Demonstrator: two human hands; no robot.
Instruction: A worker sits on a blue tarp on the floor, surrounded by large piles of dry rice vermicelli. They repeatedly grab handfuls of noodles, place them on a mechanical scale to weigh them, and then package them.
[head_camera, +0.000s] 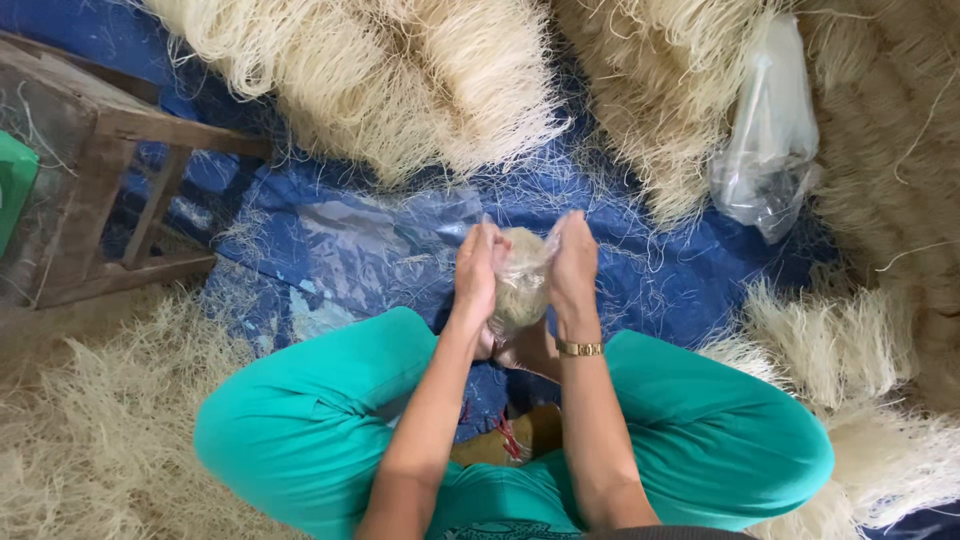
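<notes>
- While we look down from the head camera, we see our left hand (476, 272) and our right hand (574, 268) raised close together, each one closed on one side of a small clear plastic bag filled with pale dry noodle threads (520, 285).
- We hold this bag between the two palms, above the gap between our knees in teal trousers (320, 420); the lower end of the bag is hidden behind the wrists.
- On the right wrist sits a thin gold-coloured bracelet (580, 348).
- Under the hands lies a blue plastic sheet (330, 240), with loose threads spread over it.
- Big heaps of pale cream noodle threads (400, 70) lie at the top, and more of them at the left and right edges, cut off by the frame.
- A crumpled clear empty plastic bag (768, 135) rests on the heap at the upper right, well apart from the hands.
- A low brown wooden stool (110, 190) stands at the left, only partly in view; beside it a green object (14, 185) is cut off and we cannot tell what it is.
- Between our legs there is something brownish with red marks (510, 440), too hidden to name.
</notes>
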